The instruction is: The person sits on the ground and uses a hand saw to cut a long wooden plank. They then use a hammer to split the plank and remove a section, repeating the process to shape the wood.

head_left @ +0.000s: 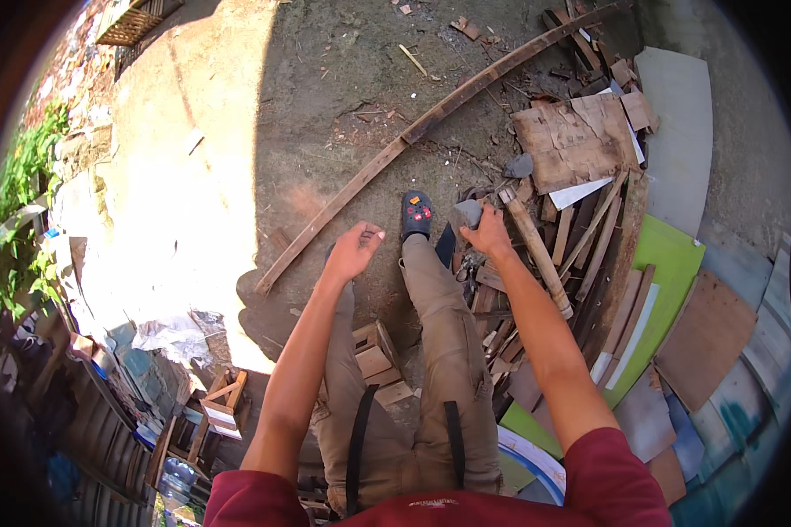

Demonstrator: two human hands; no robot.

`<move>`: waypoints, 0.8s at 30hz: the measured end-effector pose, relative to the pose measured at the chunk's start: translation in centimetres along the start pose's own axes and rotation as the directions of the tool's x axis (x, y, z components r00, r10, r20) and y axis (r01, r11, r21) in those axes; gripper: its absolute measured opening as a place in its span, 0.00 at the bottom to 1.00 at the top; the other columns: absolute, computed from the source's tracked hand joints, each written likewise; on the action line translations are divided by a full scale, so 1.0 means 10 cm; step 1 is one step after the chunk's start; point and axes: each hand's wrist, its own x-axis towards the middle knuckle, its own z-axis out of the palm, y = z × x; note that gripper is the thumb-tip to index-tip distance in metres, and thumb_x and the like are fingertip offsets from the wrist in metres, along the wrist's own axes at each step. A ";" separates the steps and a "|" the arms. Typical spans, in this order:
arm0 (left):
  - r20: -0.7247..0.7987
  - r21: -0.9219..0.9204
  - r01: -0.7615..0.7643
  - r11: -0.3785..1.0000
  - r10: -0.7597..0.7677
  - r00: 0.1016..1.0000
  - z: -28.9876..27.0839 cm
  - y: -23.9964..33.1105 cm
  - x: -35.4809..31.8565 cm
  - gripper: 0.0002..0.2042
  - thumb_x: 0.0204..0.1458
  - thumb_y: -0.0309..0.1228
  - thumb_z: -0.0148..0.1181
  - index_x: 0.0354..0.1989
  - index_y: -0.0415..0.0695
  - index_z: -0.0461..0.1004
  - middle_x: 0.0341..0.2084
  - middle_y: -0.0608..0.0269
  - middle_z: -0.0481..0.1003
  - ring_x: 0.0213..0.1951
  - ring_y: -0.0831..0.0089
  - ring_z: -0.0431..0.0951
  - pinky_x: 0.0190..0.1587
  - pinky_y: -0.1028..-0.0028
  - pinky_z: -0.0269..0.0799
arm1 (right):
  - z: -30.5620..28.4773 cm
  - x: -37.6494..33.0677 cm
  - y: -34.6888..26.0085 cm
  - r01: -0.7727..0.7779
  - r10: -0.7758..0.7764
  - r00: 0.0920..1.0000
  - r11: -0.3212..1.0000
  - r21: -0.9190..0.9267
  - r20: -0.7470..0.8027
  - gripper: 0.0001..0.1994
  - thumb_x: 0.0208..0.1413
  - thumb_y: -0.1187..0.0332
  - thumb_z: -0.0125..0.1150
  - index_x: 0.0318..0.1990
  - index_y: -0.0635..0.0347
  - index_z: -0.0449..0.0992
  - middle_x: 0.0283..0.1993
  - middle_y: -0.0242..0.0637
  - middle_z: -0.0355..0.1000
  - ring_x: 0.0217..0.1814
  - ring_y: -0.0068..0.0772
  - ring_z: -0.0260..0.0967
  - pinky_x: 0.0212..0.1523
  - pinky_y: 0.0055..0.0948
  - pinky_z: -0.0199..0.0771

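My right hand [490, 234] is closed on a grey stone [468, 212], at the left edge of a heap of scrap wood. My left hand [358, 249] hangs above the ground with its fingers curled together; anything inside them is hidden or too small to make out. Beyond my hands a long wooden beam [360, 178] lies slantwise on the ground, its near end to the left of my left hand. Close to my right hand, a round wooden pole [536, 252] rests on the heap. A second grey stone [518, 166] lies farther off.
My foot wears a dark clog [416, 213] just short of the beam. Crumpled brown cardboard [578, 140] and a green panel [650, 281] lie at the right. Between my legs is a small wooden object [376, 362]. Clear plastic sheeting [174, 338] lies at the left.
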 end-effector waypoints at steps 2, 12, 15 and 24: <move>0.090 0.014 -0.012 1.000 0.010 0.996 -0.01 -0.12 0.17 0.17 0.60 0.40 0.62 0.47 0.39 0.78 0.41 0.51 0.82 0.46 0.60 0.82 0.52 0.62 0.75 | 0.11 0.00 0.18 -0.029 0.032 0.998 0.999 0.046 -0.047 0.46 0.45 0.58 0.78 0.65 0.74 0.57 0.64 0.71 0.60 0.64 0.69 0.65 0.64 0.49 0.70; 0.172 0.552 -0.172 0.816 0.091 0.981 -0.20 -1.69 0.65 0.22 0.55 0.39 0.66 0.54 0.40 0.72 0.53 0.45 0.75 0.55 0.46 0.76 0.57 0.55 0.72 | 1.99 0.69 0.66 -0.291 0.324 0.945 0.888 0.356 -0.037 0.44 0.45 0.52 0.76 0.64 0.73 0.64 0.61 0.65 0.69 0.64 0.61 0.69 0.65 0.46 0.70; 0.209 0.719 -0.248 0.649 0.138 0.968 -0.16 -2.08 1.07 0.31 0.53 0.41 0.68 0.62 0.41 0.65 0.62 0.44 0.67 0.60 0.46 0.71 0.59 0.52 0.70 | 2.65 1.13 0.72 -0.113 0.102 0.994 0.889 0.444 0.048 0.44 0.47 0.50 0.74 0.66 0.73 0.64 0.63 0.62 0.68 0.66 0.59 0.67 0.65 0.45 0.69; -0.113 0.719 -0.189 0.668 0.381 0.918 0.30 -2.63 2.14 0.35 0.52 0.44 0.69 0.63 0.39 0.62 0.55 0.39 0.72 0.55 0.43 0.75 0.54 0.52 0.72 | 2.92 1.96 2.09 0.095 -0.101 0.540 0.994 -0.058 -0.836 0.29 0.61 0.61 0.62 0.65 0.70 0.63 0.67 0.59 0.61 0.69 0.61 0.60 0.67 0.56 0.59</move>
